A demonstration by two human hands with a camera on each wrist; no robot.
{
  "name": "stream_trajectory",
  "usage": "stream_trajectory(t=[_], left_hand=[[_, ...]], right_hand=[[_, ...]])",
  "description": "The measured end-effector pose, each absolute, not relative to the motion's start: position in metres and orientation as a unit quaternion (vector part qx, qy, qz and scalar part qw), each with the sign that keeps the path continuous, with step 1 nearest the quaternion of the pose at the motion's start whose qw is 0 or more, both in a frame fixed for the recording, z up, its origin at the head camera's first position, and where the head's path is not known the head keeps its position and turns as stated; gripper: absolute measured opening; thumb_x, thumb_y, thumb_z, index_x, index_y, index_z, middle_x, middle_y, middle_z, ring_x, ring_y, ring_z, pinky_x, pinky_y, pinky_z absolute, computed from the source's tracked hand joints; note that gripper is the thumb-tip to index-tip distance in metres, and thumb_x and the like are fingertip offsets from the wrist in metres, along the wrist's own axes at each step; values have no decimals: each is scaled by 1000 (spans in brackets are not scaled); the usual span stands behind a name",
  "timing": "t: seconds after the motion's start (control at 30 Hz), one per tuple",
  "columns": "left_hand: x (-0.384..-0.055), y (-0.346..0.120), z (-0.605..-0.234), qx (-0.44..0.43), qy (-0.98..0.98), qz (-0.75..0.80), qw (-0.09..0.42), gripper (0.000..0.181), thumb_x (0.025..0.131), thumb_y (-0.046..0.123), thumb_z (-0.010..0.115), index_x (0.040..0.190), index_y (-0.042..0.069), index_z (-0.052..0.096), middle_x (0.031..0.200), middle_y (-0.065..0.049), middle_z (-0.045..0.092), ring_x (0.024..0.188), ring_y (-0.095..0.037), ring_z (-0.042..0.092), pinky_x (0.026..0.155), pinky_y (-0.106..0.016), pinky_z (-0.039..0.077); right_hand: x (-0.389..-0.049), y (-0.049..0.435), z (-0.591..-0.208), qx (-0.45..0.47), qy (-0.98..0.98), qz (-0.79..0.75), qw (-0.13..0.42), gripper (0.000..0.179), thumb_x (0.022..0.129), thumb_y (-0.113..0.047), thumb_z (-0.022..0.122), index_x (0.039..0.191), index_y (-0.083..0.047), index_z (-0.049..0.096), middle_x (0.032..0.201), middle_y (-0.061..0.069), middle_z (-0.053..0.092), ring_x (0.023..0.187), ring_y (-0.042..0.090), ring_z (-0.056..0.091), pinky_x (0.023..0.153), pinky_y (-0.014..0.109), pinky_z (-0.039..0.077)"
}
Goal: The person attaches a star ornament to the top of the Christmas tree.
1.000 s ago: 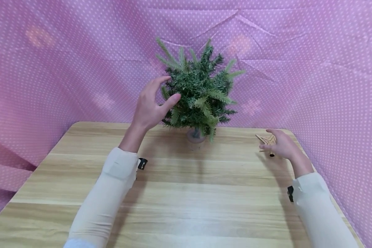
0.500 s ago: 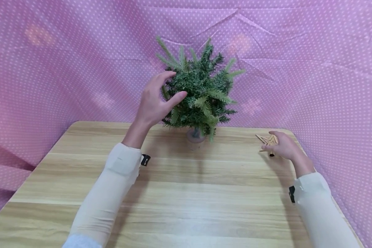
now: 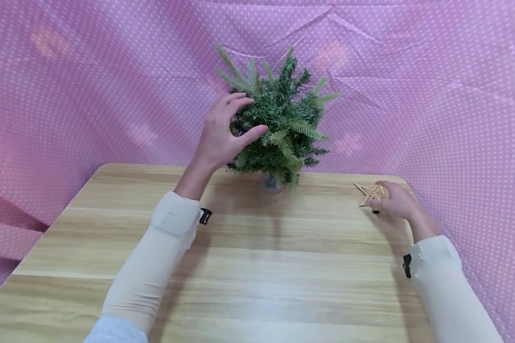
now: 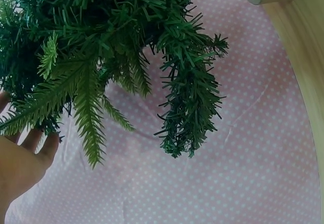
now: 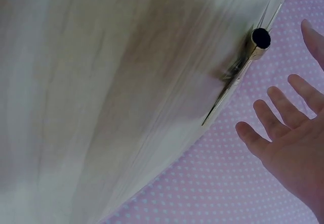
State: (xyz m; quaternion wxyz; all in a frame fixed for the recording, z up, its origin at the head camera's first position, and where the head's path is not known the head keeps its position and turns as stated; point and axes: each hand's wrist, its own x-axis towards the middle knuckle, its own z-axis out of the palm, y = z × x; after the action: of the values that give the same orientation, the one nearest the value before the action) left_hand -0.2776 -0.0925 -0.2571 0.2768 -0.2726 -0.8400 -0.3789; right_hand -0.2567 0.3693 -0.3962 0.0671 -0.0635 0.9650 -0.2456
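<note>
A small artificial Christmas tree (image 3: pixel 289 116) stands upright at the back of the table on a pale round base (image 3: pixel 270 185). My left hand (image 3: pixel 218 138) reaches to its left side, thumb and fingers apart around the outer branches; in the left wrist view, its fingertips are right at the green needles (image 4: pixel 88 107). Toward the back right corner lies a gold star tree topper (image 3: pixel 370 192) with a short tube socket (image 5: pixel 260 38). My right hand (image 3: pixel 398 200) is beside the star. The right wrist view shows that hand's fingers (image 5: pixel 268 120) spread, with a gap to the star.
The light wood table (image 3: pixel 257 267) has rounded back corners. Pink dotted cloth (image 3: pixel 154 71) hangs close behind it and along both sides. The right forearm runs along the table's right edge (image 3: pixel 416 202).
My left hand has moved right and slightly up, farther over the tree's branches. My right hand has shifted slightly right, showing more of the star. Tree and star stay in place.
</note>
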Motion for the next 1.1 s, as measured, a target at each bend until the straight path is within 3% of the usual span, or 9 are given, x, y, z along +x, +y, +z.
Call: stream_trajectory(t=[0.57,0.9,1.1], left_hand=[[-290,-94,-256,-277,-843,-370,273,58,89,46,76,132,10,64,148,-9,52,141,-20,41,118,-36,26],[-292,-96,-257,-280,-842,-375,268,57,89,45,77,130,8,64,147,-9,52,140,-21,42,117,-37,28],[-291,-96,-257,-279,-842,-376,269,57,89,46,77,131,9,64,147,-9,52,140,-21,41,117,-38,28]], right_hand=[[-256,387,-406,-35,959,-268,81,82,96,-28,70,148,18,26,146,47,28,130,67,30,103,77,28],[-255,397,-417,-77,949,-303,38,59,91,-11,73,135,19,47,134,44,48,123,61,44,101,74,33],[-253,400,-418,-60,950,-302,50,65,90,-11,74,137,19,43,134,47,44,120,62,45,99,75,34]])
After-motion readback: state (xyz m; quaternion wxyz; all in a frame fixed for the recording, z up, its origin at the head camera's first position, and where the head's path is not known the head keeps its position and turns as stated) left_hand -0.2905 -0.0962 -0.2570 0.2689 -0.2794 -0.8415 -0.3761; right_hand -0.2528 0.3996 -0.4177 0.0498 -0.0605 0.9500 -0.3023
